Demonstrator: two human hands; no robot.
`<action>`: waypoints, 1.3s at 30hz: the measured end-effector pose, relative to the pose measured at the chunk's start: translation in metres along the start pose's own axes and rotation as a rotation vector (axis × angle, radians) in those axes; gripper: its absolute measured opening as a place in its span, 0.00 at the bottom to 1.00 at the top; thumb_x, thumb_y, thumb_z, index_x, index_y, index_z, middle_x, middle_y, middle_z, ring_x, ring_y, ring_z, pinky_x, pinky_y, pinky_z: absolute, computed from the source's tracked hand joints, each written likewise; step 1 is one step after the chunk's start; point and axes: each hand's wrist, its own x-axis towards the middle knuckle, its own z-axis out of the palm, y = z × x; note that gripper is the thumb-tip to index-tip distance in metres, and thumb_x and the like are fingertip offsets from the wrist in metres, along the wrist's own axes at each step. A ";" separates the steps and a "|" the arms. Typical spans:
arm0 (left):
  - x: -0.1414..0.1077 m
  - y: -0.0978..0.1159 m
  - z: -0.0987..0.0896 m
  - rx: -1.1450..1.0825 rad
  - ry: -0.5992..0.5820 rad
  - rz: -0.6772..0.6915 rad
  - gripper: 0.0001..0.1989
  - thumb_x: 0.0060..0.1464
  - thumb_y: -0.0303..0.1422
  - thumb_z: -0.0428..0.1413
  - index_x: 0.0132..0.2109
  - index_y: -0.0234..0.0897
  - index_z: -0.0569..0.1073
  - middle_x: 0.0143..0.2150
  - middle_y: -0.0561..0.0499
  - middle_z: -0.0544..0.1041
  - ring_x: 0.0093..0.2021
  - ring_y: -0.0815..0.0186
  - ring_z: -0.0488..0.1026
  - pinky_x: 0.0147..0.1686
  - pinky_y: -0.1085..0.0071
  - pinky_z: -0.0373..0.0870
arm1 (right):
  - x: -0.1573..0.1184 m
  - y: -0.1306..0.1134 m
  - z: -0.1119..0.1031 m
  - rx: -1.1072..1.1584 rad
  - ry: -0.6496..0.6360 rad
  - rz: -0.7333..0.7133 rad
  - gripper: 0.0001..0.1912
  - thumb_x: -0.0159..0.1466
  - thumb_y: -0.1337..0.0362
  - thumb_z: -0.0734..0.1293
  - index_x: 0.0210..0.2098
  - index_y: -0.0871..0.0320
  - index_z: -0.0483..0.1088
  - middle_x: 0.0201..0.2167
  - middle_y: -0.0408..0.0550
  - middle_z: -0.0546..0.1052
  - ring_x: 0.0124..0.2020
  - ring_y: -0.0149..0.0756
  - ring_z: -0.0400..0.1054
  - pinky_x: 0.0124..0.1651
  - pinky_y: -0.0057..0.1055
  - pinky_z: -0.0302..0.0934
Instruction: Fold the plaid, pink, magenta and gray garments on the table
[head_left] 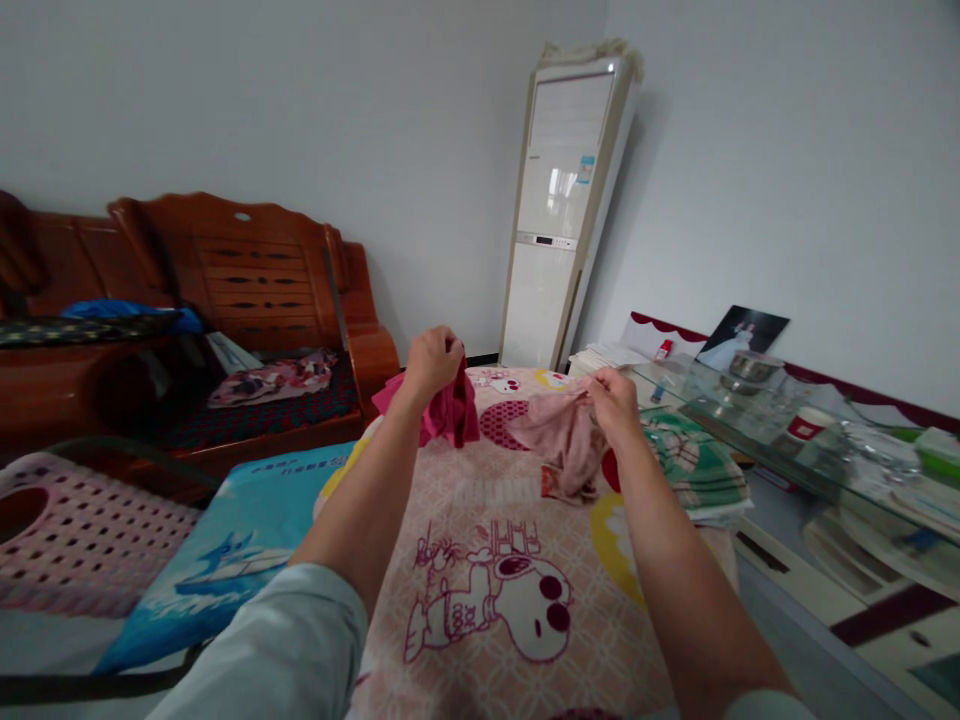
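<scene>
My left hand [435,360] is closed on a magenta cloth [451,408], which hangs in folds at the far left part of a pink blanket with a cartoon dog print [465,540]. On the right, my right hand [613,398] pinches the top of a pale pink cloth [566,430]. That cloth droops toward the blanket, and a patterned reddish-brown piece [551,482] shows at its lower edge. The two cloths are apart from each other.
Right of the blanket lie a green plaid cloth [694,460] and a glass-topped cabinet [757,415] with a photo and metal bowl. At left are a pink basket [90,530], a blue bag [240,550] and a wooden sofa [255,260]. A tall air conditioner [559,200] stands behind.
</scene>
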 end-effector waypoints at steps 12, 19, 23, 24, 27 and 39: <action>-0.072 0.000 0.033 -0.606 -0.156 0.099 0.10 0.58 0.37 0.51 0.32 0.35 0.69 0.26 0.55 0.69 0.28 0.70 0.66 0.30 0.74 0.63 | -0.024 -0.024 0.055 0.195 -0.183 -0.085 0.12 0.60 0.56 0.65 0.27 0.58 0.67 0.22 0.38 0.65 0.26 0.29 0.60 0.30 0.25 0.56; -0.131 -0.017 0.100 -0.624 -0.382 -0.028 0.12 0.47 0.29 0.59 0.40 0.33 0.71 0.34 0.51 0.75 0.34 0.65 0.71 0.36 0.71 0.67 | -0.051 -0.015 0.085 0.141 -0.423 -0.153 0.10 0.61 0.59 0.63 0.27 0.58 0.67 0.24 0.40 0.70 0.28 0.31 0.64 0.34 0.27 0.57; -0.096 -0.039 0.076 -0.445 -0.048 -0.193 0.12 0.44 0.20 0.51 0.37 0.35 0.71 0.33 0.52 0.75 0.36 0.65 0.72 0.40 0.71 0.67 | -0.059 -0.012 0.076 0.172 -0.374 -0.091 0.10 0.61 0.57 0.64 0.33 0.58 0.71 0.33 0.45 0.76 0.36 0.35 0.70 0.40 0.28 0.61; -0.081 -0.046 0.060 -0.385 0.115 -0.240 0.13 0.44 0.19 0.50 0.38 0.35 0.71 0.34 0.52 0.75 0.38 0.65 0.72 0.42 0.71 0.67 | -0.059 -0.008 0.070 0.165 -0.338 -0.050 0.11 0.60 0.57 0.64 0.34 0.58 0.72 0.34 0.46 0.78 0.37 0.35 0.71 0.40 0.29 0.62; -0.041 -0.067 0.005 -0.222 0.534 -0.239 0.14 0.48 0.18 0.49 0.41 0.34 0.69 0.37 0.51 0.72 0.41 0.66 0.69 0.47 0.70 0.65 | -0.061 0.015 0.048 0.126 -0.243 0.096 0.13 0.58 0.55 0.66 0.34 0.59 0.72 0.32 0.49 0.80 0.35 0.37 0.73 0.40 0.31 0.63; -0.084 -0.125 0.022 0.056 0.237 -0.154 0.15 0.49 0.19 0.51 0.45 0.32 0.72 0.42 0.46 0.76 0.46 0.61 0.72 0.48 0.66 0.67 | -0.087 0.060 0.045 0.112 -0.255 0.402 0.14 0.52 0.55 0.66 0.31 0.59 0.72 0.23 0.47 0.78 0.26 0.37 0.73 0.30 0.30 0.66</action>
